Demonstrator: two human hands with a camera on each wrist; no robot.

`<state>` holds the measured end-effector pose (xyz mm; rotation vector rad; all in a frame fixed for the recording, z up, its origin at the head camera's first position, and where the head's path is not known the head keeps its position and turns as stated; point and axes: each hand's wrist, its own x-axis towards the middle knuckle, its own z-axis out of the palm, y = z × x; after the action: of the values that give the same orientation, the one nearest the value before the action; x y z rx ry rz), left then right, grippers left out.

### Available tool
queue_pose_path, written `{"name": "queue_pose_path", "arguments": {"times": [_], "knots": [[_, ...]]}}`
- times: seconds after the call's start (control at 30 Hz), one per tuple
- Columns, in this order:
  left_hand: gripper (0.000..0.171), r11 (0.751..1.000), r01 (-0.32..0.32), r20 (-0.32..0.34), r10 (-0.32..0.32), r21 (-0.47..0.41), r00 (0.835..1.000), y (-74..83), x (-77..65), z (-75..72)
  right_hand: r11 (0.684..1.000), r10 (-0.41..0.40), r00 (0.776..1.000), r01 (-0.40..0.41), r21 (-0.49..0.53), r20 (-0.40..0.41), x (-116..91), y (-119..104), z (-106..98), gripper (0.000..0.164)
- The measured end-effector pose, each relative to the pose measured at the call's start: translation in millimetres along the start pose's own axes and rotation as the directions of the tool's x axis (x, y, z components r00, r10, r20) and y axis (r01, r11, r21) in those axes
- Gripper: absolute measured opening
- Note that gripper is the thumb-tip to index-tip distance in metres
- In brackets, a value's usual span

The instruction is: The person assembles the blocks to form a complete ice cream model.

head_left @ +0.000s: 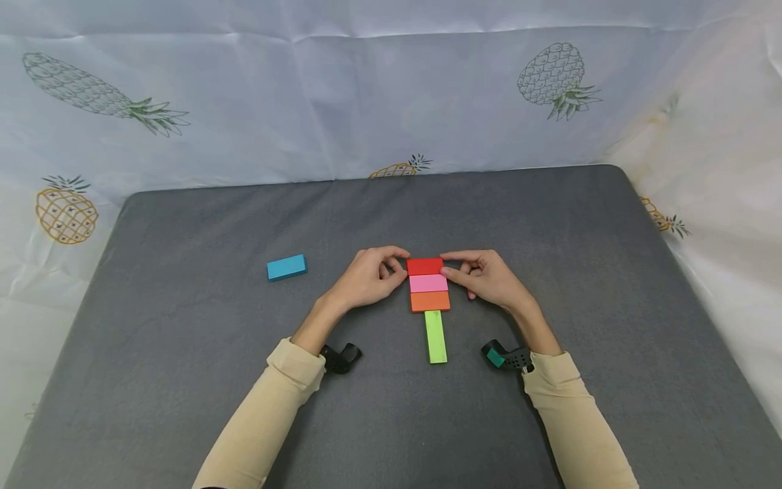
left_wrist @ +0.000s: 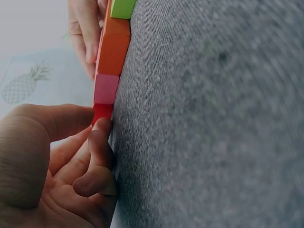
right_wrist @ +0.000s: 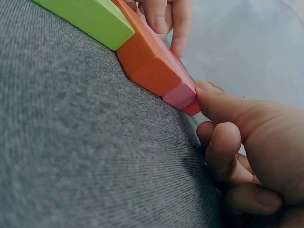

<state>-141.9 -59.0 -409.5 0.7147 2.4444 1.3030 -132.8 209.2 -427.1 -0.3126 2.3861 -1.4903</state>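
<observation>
Three wooden blocks lie side by side in a stack-like row: a red block [head_left: 424,266] farthest, a pink block [head_left: 428,283] in the middle and an orange block [head_left: 430,301] nearest. A light green block [head_left: 436,337] runs lengthwise from the orange block's near side, like a stem. My left hand [head_left: 374,277] holds the red block's left end with thumb and fingertips. At its right end, my right hand [head_left: 489,277] has thumb and index finger on the red block, the thumb close to the pink block. The remaining fingers of both hands are bent.
A blue block [head_left: 287,267] lies apart on the grey cloth-covered table [head_left: 201,353], left of my left hand. A white curtain [head_left: 366,88] with pineapple prints hangs behind the table's far edge. Both wrists carry dark camera mounts [head_left: 342,358].
</observation>
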Motion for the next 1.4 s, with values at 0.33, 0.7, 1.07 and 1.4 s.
{"name": "queue_pose_path", "arguments": {"times": [0.33, 0.7, 1.07, 1.4], "knots": [[0.034, 1.000, 0.024, -0.020, -0.024, 0.007, 1.000, -2.2, -8.9, -6.6, 1.000, -0.002, 1.000, 0.002, -0.009, 0.000, -0.7, 0.9, -0.7, 0.038], [0.032, 0.999, 0.038, -0.114, -0.037, 0.007, 0.993, -6.4, -27.5, -22.9, 1.000, -0.012, 1.000, 0.012, -0.010, 0.002, -1.1, 0.4, -1.4, 0.037], [0.032, 0.996, 0.077, -0.172, -0.070, 0.034, 0.983, -12.7, -47.3, -35.7, 1.000, -0.006, 1.000, 0.006, -0.002, 0.008, -1.0, -0.7, -0.3, 0.038], [0.030, 0.994, 0.089, -0.204, -0.075, 0.059, 0.976, -16.6, -62.2, -43.6, 1.000, -0.018, 1.000, 0.018, -0.007, 0.008, -1.2, -0.9, 0.6, 0.038]]}}
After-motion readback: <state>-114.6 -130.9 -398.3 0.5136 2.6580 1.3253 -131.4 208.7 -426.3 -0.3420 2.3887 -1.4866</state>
